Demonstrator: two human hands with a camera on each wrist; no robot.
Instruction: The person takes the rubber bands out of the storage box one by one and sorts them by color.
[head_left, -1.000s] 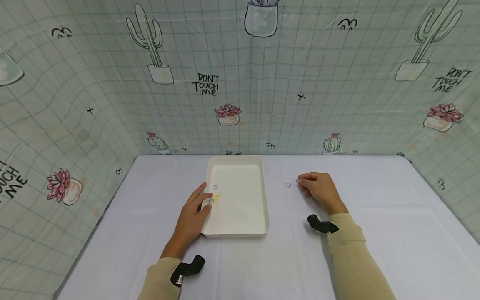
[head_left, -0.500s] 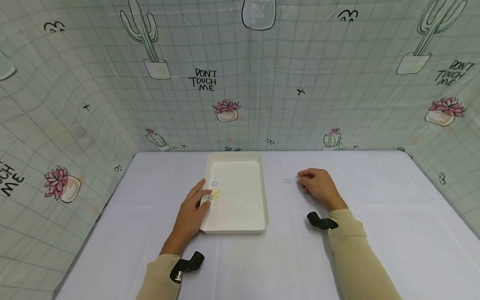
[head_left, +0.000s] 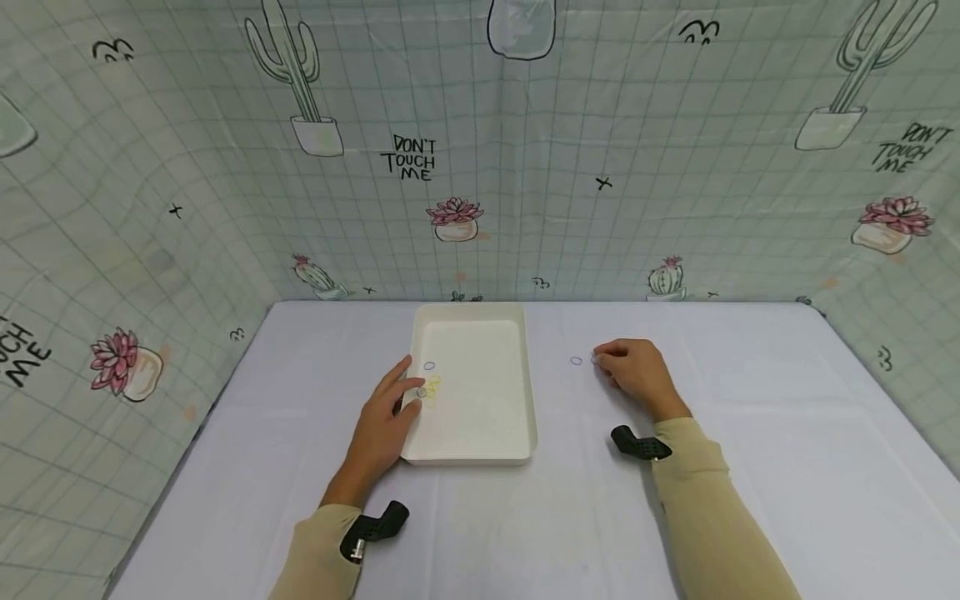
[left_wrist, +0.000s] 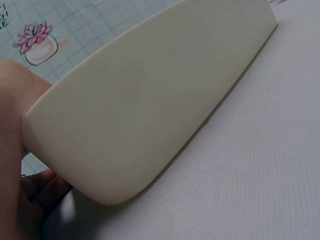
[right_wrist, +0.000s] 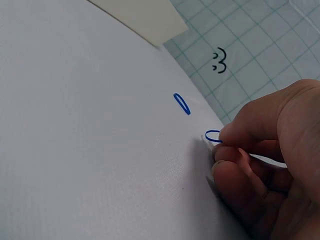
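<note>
Head view: our left hand (head_left: 382, 427) grasps the tray (head_left: 480, 387); left wrist: its wall (left_wrist: 130, 110) looks stiff; right wrist: our right hand (right_wrist: 280, 131) pinches a blue loop (right_wrist: 207, 134) at the table (right_wrist: 100, 150) by its edge, suiting a probably light, elastic piece.

Room between tray (head_left: 480, 383) and right hand (head_left: 637, 377), loose blue ring (right_wrist: 183, 103) in way.

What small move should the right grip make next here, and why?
Probably lift the pinched blue loop toward the white tray: the right grip has it between thumb and finger, outside the tray; the left grip holds the tray's left side; and another blue loop and yellow loops lie inside.
</note>
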